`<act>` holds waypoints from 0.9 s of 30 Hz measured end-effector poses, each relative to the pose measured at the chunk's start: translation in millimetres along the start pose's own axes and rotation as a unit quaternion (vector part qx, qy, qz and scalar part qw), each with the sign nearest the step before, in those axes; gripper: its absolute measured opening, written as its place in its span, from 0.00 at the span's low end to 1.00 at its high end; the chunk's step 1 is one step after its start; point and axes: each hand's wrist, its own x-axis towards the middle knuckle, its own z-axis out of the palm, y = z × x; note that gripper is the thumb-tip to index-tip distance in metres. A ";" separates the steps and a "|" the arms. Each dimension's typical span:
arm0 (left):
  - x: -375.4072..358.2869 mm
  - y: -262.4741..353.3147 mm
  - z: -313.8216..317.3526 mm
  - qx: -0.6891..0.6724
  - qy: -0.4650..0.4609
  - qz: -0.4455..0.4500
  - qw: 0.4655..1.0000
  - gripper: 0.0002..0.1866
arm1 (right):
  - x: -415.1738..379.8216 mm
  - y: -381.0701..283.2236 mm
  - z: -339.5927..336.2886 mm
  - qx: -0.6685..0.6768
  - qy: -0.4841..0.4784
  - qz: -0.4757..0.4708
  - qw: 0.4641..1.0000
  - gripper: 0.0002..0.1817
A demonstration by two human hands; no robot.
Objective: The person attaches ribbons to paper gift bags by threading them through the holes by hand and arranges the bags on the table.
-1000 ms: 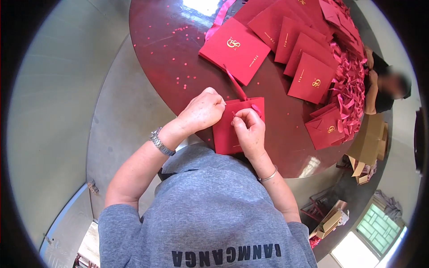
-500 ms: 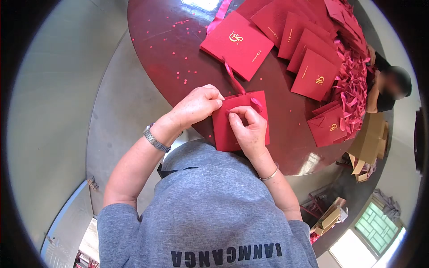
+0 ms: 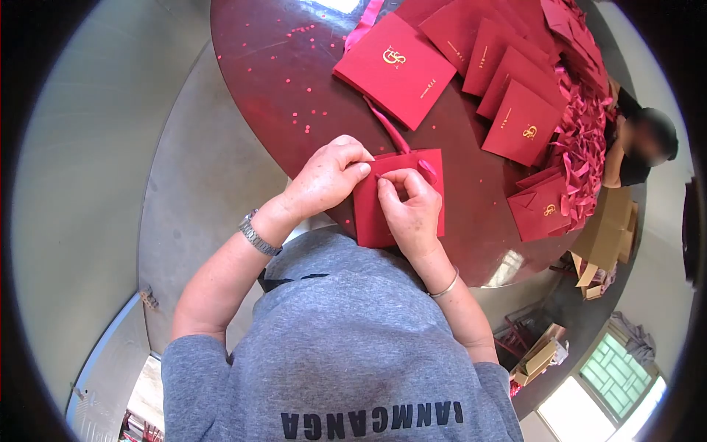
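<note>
A small red paper bag (image 3: 372,214) rests at the table's near edge, against my body. My left hand (image 3: 328,175), with a metal watch at its wrist, pinches the bag's upper left corner. My right hand (image 3: 409,208), wearing a thin bangle, is closed in a pinch over the front of the bag, at a bit of red ribbon near the top. A pink-red ribbon (image 3: 428,171) loops beside its knuckles, and another ribbon (image 3: 390,131) runs up from the bag's top edge. The fingertips hide most of the pinched ribbon end.
A larger red bag (image 3: 398,70) with a gold logo lies just beyond on the dark red table (image 3: 294,88). More red bags (image 3: 521,121) overlap at the right, beside a heap of ribbons (image 3: 582,147). Another person (image 3: 633,144) is at the far right, near cardboard boxes (image 3: 604,228).
The view has shifted slightly. Both hands keep their pinches on the bag and ribbon, with hardly any movement.
</note>
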 end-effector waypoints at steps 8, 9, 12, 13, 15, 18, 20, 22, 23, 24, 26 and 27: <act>-1.8 -0.8 -4.0 -0.026 -0.025 0.008 0.999 0.08 | -1.0 -7.0 -0.2 -0.015 0.003 -0.030 0.999 0.03; -2.0 -1.7 -3.6 -0.040 -0.025 0.007 0.999 0.08 | -1.5 -6.4 -0.4 -0.016 0.002 -0.030 0.999 0.03; -1.9 -0.7 -4.6 -0.057 -0.029 -0.006 0.998 0.08 | -2.1 -3.5 -1.9 0.037 -0.006 -0.020 0.999 0.03; -1.8 0.2 -4.5 -0.062 -0.032 -0.017 0.997 0.08 | -2.8 -3.2 -2.6 0.027 -0.005 -0.024 0.999 0.03; -2.3 -1.1 -2.8 -0.078 -0.025 -0.022 0.996 0.08 | -3.7 -3.2 -2.3 0.016 -0.004 -0.028 0.999 0.04; -3.1 -0.6 -1.6 -0.090 -0.012 -0.025 0.996 0.08 | -3.6 -4.2 -1.3 0.027 0.001 -0.018 0.999 0.03; -2.9 0.2 -1.1 -0.086 -0.007 -0.024 0.996 0.08 | -3.3 -3.4 -0.6 0.030 0.004 -0.012 0.999 0.04; -2.5 0.3 -0.9 -0.052 0.003 -0.009 0.999 0.09 | -2.7 -2.0 0.5 0.025 0.006 -0.016 1.000 0.03; -2.5 -0.1 -0.6 -0.052 0.003 -0.010 0.999 0.09 | -2.5 -1.6 0.9 0.021 0.009 -0.020 1.000 0.03; -2.6 -0.5 -0.3 -0.048 0.008 -0.005 0.999 0.09 | -2.2 -2.3 1.1 0.021 0.008 -0.020 1.000 0.03; -2.7 -1.5 0.3 -0.044 0.012 -0.001 0.999 0.09 | -0.9 -5.5 0.3 -0.013 0.010 -0.028 0.999 0.03; -2.9 -2.3 0.5 -0.050 0.014 0.003 0.999 0.09 | -0.1 -6.5 0.0 -0.014 0.010 -0.028 0.999 0.03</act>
